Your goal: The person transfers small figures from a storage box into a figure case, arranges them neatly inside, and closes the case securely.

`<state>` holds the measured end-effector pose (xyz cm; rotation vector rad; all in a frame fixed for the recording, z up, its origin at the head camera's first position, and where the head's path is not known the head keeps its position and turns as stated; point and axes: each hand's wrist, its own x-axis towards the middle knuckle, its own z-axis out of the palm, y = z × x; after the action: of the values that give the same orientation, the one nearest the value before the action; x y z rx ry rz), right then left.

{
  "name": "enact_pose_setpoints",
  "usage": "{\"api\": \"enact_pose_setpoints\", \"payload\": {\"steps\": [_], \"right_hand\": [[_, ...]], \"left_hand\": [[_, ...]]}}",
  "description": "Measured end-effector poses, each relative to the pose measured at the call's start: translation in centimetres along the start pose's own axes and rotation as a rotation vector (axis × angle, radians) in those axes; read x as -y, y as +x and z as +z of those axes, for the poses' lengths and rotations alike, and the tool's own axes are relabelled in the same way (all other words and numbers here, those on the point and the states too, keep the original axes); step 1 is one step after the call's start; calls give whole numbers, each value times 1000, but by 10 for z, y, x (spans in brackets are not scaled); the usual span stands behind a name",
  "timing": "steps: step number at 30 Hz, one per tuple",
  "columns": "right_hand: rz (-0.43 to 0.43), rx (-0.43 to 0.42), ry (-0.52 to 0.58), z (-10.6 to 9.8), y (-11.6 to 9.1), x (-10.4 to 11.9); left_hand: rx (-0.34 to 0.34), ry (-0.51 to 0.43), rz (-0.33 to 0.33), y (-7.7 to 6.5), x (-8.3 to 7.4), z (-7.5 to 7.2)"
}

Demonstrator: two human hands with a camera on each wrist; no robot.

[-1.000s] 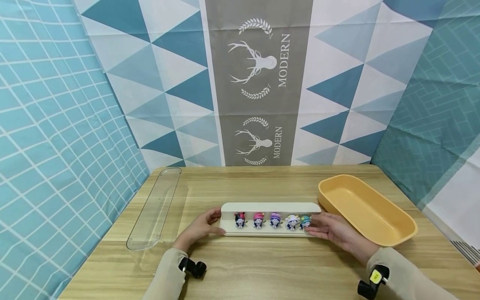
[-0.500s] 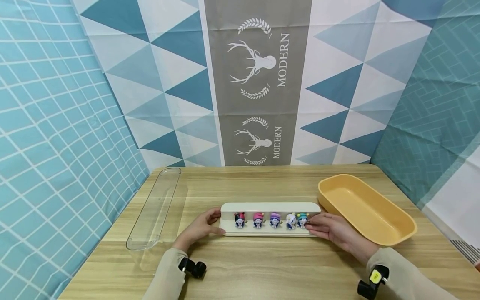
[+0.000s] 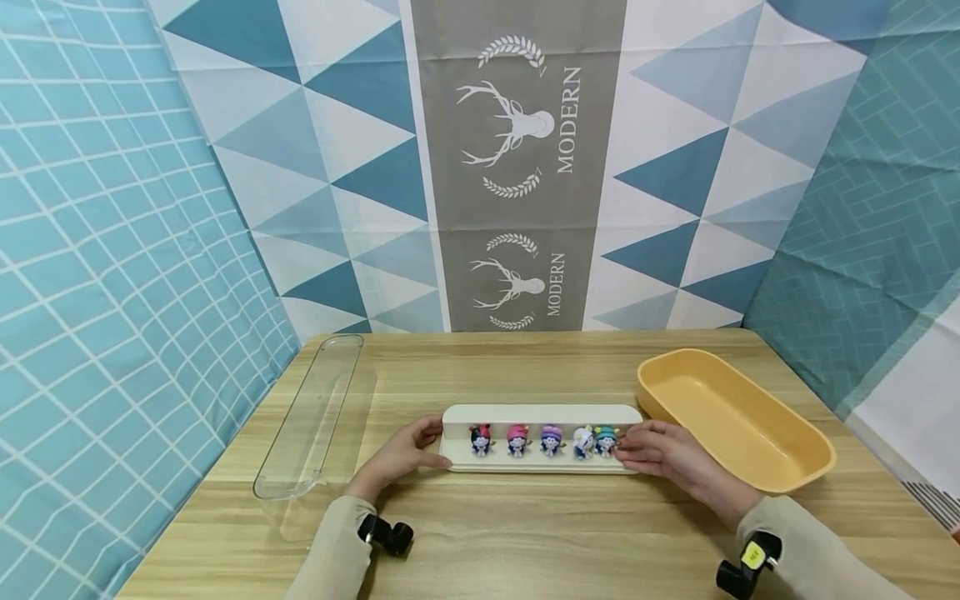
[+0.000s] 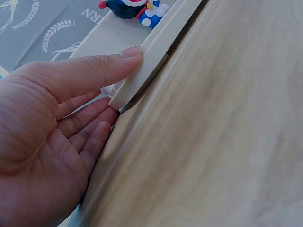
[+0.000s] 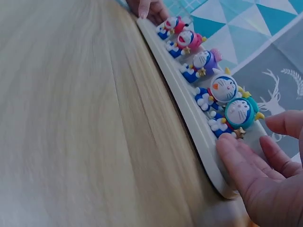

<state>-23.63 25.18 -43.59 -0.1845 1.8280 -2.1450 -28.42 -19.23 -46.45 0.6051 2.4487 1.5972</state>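
Observation:
A long cream display base [image 3: 540, 412] with a raised back lies mid-table and bears several small cat figurines in a row. My left hand [image 3: 402, 450] grips its left end, thumb [image 4: 128, 53] on the front edge and fingers curled around the end. By the right end, my right hand [image 3: 671, 458] has its fingers loosely spread. One fingertip [image 5: 226, 142] is right beside the teal-hatted figurine [image 5: 238, 112]. That figurine stands close against the white-hatted figurine [image 5: 224, 88], which is turned toward it. The purple [image 3: 551, 442], pink [image 3: 517, 441] and black-and-red [image 3: 481, 441] hatted figurines stand spaced out leftward.
A clear plastic cover [image 3: 311, 417] lies along the left side of the wooden table [image 3: 525, 533]. On the right, behind my right hand, stands a yellow tub [image 3: 738, 417] with nothing in it. Patterned cloth panels [image 3: 517, 167] rise behind the table.
The teal-hatted figurine has shifted left and come out from behind my right fingers, facing forward more. The white-hatted one has turned. My right hand has drawn slightly back rightward; my left keeps its hold.

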Motion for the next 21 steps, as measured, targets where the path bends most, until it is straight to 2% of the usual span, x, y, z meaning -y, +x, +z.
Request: {"api": "enact_pose_setpoints", "payload": {"steps": [3, 8, 10, 13, 17, 21], "right_hand": [[-35, -35, -132, 1, -2, 4], [-88, -177, -392, 7, -5, 13], [-145, -242, -479, 9, -5, 16], [-283, -320, -574, 9, -4, 15], [-466, -393, -608, 9, 0, 7], [-626, -381, -504, 9, 4, 0]], "left_hand": [[-3, 13, 17, 0, 0, 0], [4, -20, -19, 0, -2, 0], [7, -22, -30, 1, -2, -1], [0, -28, -44, 1, -1, 0], [-4, -30, -52, 1, -2, -1], [5, -19, -38, 0, -3, -1]]}}
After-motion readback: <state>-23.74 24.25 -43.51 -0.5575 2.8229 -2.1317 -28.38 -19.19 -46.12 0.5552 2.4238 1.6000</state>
